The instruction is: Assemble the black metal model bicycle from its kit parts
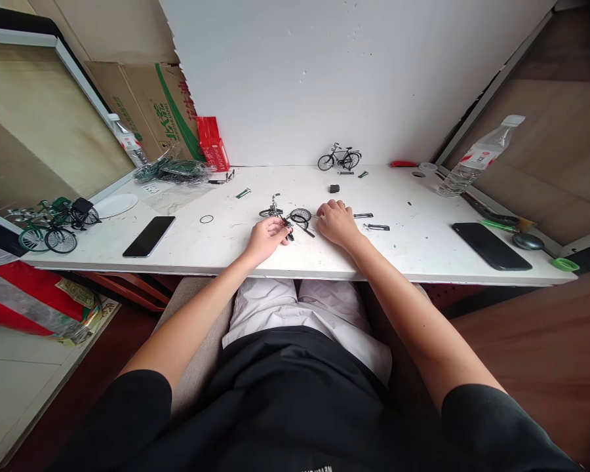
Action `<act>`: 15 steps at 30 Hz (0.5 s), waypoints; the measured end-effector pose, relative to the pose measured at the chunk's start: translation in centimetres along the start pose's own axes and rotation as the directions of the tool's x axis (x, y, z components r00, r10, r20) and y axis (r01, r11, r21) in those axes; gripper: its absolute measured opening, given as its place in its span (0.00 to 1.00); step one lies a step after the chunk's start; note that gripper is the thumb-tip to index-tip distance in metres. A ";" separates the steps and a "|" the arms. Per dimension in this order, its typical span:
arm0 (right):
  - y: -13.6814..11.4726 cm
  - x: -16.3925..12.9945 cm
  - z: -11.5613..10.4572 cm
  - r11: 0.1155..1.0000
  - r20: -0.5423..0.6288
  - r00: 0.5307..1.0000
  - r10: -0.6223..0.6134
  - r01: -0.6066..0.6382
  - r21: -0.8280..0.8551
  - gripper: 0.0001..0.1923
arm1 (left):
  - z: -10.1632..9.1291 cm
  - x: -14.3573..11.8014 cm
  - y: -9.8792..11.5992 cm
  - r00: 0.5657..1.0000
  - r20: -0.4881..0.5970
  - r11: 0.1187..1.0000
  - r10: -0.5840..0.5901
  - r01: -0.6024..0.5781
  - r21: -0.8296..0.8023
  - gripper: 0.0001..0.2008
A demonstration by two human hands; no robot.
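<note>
A clear water bottle lies tilted at the table's right rear, and a clear plastic bag of dark parts sits at left rear. At the front centre lies the half-built model bicycle (black, wheels fitted): the left hand pinches its frame, the right hand rests beside it with fingers curled together.

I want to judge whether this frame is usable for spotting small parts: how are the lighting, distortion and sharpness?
Head view: light is soft and even on the white table, with only faint shadows under the left hand and right hand; the wide lens bows the table edge and stretches the corners; the small bike between the hands is too tiny to resolve; the bottle shows mild glare.
</note>
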State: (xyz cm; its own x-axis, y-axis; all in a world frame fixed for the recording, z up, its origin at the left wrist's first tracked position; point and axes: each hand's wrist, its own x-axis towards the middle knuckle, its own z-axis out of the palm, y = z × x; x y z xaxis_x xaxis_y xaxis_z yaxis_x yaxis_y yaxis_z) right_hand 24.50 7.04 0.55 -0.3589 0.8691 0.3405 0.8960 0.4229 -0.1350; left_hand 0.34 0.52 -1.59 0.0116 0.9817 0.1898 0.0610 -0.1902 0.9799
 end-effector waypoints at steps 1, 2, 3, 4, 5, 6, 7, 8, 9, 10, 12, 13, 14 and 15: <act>-0.1 0.0 0.0 1.000 -0.008 1.000 -0.021 0.021 0.011 0.19 | 0.0 0.0 0.0 1.000 0.001 1.000 0.000 0.000 -0.001 0.19; -0.2 0.0 -0.1 0.999 -0.012 0.999 -0.049 0.049 0.022 0.20 | 0.0 0.0 0.0 1.000 0.001 1.000 -0.001 0.001 -0.002 0.19; -0.3 -0.1 -0.2 0.996 -0.009 0.997 -0.079 0.079 0.032 0.21 | 0.0 0.1 -0.1 1.000 0.001 1.000 0.000 0.000 -0.002 0.18; -0.4 -0.1 -0.3 0.993 0.000 0.994 -0.107 0.107 0.043 0.22 | 0.0 0.1 -0.1 1.000 0.001 1.000 0.001 -0.001 -0.003 0.18; -0.4 -0.2 -0.4 0.990 0.014 0.991 -0.133 0.132 0.057 0.22 | 0.0 0.1 -0.1 1.000 0.002 1.000 0.003 -0.003 -0.002 0.18; -0.5 -0.2 -0.4 0.986 0.026 0.988 -0.151 0.149 0.072 0.22 | 0.0 0.1 -0.1 1.000 0.004 1.000 0.006 -0.006 -0.001 0.19; -0.5 -0.2 -0.5 0.984 0.032 0.986 -0.162 0.159 0.085 0.22 | 0.0 0.1 -0.1 1.000 0.007 1.000 0.008 -0.008 0.001 0.19; -0.4 -0.2 -0.5 0.982 0.032 0.985 -0.168 0.165 0.095 0.21 | 0.0 0.1 -0.1 1.000 0.008 1.000 0.009 -0.009 0.004 0.19; -0.4 -0.2 -0.5 0.980 0.027 0.984 -0.174 0.171 0.101 0.21 | 0.0 0.0 -0.1 1.000 0.008 1.000 0.009 -0.009 0.005 0.19; -0.3 -0.2 -0.5 0.979 0.021 0.983 -0.180 0.177 0.101 0.20 | 0.0 0.0 -0.1 1.000 0.007 1.000 0.007 -0.007 0.005 0.19; -0.2 -0.2 -0.5 0.979 0.016 0.982 -0.186 0.184 0.093 0.19 | 0.1 0.0 0.0 1.000 0.004 1.000 0.003 -0.003 0.000 0.19; -0.1 -0.1 -0.4 0.979 0.018 0.982 -0.187 0.185 0.090 0.18 | 0.1 0.0 0.0 1.000 0.002 1.000 0.002 -0.002 -0.002 0.19; -0.1 -0.1 -0.4 0.979 0.020 0.982 -0.186 0.184 0.088 0.17 | 0.1 0.0 0.0 1.000 0.001 1.000 0.003 -0.003 -0.003 0.19; -0.1 -0.1 -0.4 0.980 0.022 0.983 -0.184 0.181 0.087 0.17 | 0.1 0.0 0.0 1.000 0.002 1.000 0.005 -0.005 -0.003 0.19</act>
State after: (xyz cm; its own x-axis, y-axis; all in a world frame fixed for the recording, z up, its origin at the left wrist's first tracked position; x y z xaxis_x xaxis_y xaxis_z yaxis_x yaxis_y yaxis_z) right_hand 24.56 6.84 0.85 -0.5232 0.7819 0.3390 0.7899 0.5943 -0.1515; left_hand 0.41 0.51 -1.61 0.0136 0.9808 0.1945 0.0579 -0.1949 0.9791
